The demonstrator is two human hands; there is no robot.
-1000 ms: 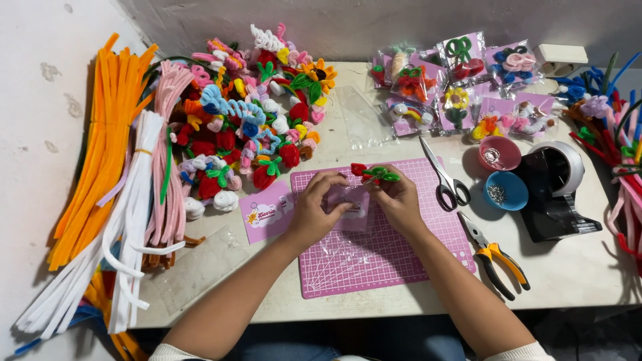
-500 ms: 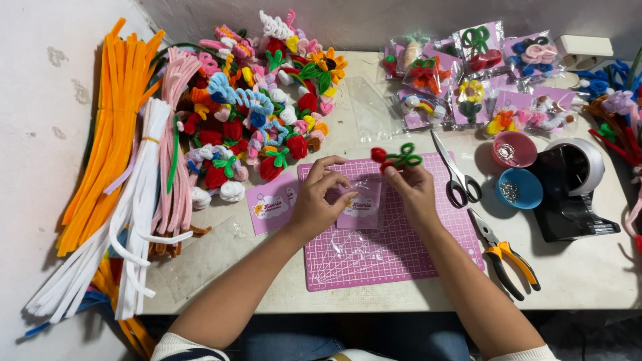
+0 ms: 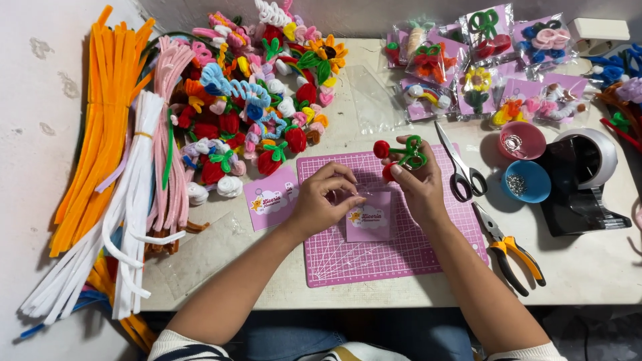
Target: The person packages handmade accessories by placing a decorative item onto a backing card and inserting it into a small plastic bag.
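Bagging | right hand [image 3: 420,184] pinches cherry charm [image 3: 400,155] | left hand [image 3: 321,204] pinches clear sleeve [image 3: 370,212] open over pink card | charm not yet inside | finished packs [image 3: 481,67] lie beyond

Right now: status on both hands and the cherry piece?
Left hand pinching clear sleeve with pink card on cutting mat. Right hand gripping red-and-green cherry piece above the card. Scissors close beside the right hand.
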